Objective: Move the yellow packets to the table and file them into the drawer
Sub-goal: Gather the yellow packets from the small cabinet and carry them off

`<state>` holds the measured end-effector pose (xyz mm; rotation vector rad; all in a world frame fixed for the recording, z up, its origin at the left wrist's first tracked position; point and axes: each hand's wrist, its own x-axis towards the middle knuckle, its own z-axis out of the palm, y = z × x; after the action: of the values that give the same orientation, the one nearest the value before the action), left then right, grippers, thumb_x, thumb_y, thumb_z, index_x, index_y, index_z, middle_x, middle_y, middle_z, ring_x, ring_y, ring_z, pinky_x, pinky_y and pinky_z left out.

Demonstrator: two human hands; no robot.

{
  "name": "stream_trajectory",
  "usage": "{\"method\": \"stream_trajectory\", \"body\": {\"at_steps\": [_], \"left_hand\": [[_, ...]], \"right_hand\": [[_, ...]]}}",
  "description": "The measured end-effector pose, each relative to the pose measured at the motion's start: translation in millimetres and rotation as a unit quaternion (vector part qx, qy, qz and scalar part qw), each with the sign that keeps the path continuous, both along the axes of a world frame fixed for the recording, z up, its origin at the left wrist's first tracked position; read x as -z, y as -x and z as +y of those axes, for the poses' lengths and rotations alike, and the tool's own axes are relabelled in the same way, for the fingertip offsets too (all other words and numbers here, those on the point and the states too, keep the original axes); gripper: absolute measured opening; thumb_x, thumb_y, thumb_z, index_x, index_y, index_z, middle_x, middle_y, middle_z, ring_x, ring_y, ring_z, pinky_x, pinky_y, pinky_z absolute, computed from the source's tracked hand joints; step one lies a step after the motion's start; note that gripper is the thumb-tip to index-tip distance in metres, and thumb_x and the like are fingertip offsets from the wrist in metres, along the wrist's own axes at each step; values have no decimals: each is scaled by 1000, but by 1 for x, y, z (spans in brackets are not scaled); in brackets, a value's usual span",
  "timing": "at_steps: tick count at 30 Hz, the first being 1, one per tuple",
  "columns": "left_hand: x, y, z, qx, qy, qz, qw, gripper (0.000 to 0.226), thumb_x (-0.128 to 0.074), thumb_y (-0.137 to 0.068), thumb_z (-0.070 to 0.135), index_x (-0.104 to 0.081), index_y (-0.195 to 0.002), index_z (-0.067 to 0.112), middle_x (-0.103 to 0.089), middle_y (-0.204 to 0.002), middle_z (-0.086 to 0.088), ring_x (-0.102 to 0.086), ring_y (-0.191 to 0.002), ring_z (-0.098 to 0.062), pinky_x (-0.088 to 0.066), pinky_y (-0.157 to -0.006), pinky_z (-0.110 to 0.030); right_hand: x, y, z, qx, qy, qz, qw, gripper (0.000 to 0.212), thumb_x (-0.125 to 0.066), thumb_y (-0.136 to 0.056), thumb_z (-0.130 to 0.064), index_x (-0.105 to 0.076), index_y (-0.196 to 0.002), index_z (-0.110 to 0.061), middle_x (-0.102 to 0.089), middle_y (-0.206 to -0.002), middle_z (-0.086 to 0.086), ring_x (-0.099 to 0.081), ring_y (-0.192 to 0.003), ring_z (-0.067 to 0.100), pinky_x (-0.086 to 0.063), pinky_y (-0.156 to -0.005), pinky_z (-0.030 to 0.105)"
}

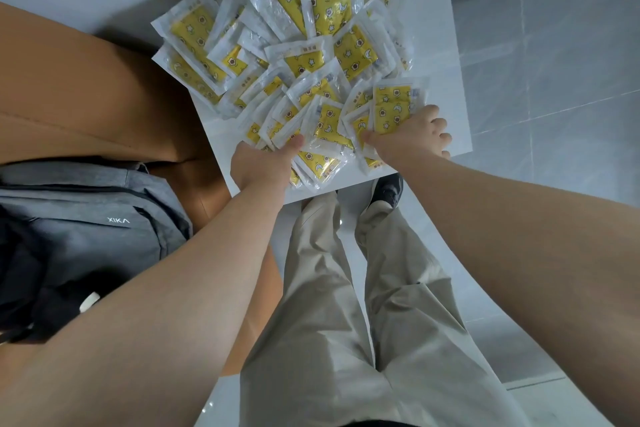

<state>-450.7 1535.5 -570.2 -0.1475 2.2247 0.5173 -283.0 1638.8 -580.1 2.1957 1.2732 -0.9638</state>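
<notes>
Several yellow packets in clear wrappers lie in a loose heap on a low white table. My left hand reaches into the near edge of the heap, its thumb on top of a packet and its fingers hidden under the packets. My right hand grips a small bunch of yellow packets at the heap's near right corner, thumb on top and fingers curled beneath. No drawer is in view.
A tan sofa stands on the left with a grey backpack on it. Grey floor tiles lie to the right. My legs in beige trousers stand right in front of the table.
</notes>
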Motion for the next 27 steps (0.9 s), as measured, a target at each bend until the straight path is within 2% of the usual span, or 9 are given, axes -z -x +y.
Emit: {"method": "stream_trajectory", "body": {"at_steps": [3,5,8,10,12,15,19,22,27], "left_hand": [[0,2,-2,-11,-17,-11,1000,71,-93,-57,54,-62,-106,13,-67,-103,1,-64,-89,-18,-58,-76,-33],[1,5,-5,-16,-32,-30,999,69,-94,-56,52,-64,-106,15,-68,-100,3,-66,-87,-16,-62,-78,-39],[2,6,-9,-22,-66,-61,996,63,-96,-57,45,-64,-105,19,-71,-103,4,-70,-94,-19,-62,-82,-43],[1,7,-12,-21,-82,-75,994,56,-96,-59,41,-63,-100,23,-72,-103,4,-71,-95,-19,-61,-84,-44],[1,8,-14,-17,-97,-86,991,51,-96,-61,38,-63,-97,24,-73,-103,3,-72,-96,-20,-61,-84,-45],[0,11,-17,-32,-119,-111,986,43,-94,-67,34,-66,-97,25,-74,-103,2,-73,-94,-20,-62,-83,-47],[-5,11,-21,-51,-136,-135,980,31,-88,-75,30,-64,-95,25,-74,-101,2,-73,-91,-17,-61,-84,-46],[-7,12,-25,-57,-144,-140,978,28,-87,-77,27,-65,-95,25,-75,-102,2,-74,-93,-19,-61,-86,-49],[-8,14,-27,-95,-152,-150,972,31,-88,-76,22,-69,-100,23,-77,-103,1,-75,-93,-19,-61,-84,-47]], "right_hand": [[1,0,0,52,-11,56,997,98,-88,-69,-51,-29,-137,-14,-40,-136,9,-52,-124,32,-48,-94,43],[0,-1,0,73,-26,79,994,91,-89,-72,-44,-30,-133,-15,-45,-132,8,-57,-114,28,-47,-78,37],[2,-1,-2,99,-33,97,990,77,-89,-74,-37,-28,-118,-18,-57,-110,1,-63,-96,26,-48,-69,37],[3,0,-3,131,-22,99,986,77,-89,-71,-40,-27,-113,-20,-53,-93,-4,-63,-94,25,-54,-77,39],[2,3,-3,151,-12,85,985,81,-90,-63,-47,-31,-114,-22,-47,-86,-5,-60,-107,28,-54,-92,46],[4,5,-3,153,-12,68,986,85,-89,-57,-52,-42,-123,-24,-52,-94,-5,-53,-120,28,-48,-100,48],[6,5,-4,180,-22,95,979,83,-92,-57,-45,-50,-126,-23,-59,-118,0,-63,-106,24,-57,-89,42],[8,3,-6,201,-34,103,974,84,-93,-61,-42,-47,-128,-21,-57,-124,2,-63,-104,23,-58,-87,40],[12,5,-11,226,-73,131,962,69,-89,-73,-26,-37,-119,-19,-48,-89,-8,-58,-92,23,-51,-73,35]]}}
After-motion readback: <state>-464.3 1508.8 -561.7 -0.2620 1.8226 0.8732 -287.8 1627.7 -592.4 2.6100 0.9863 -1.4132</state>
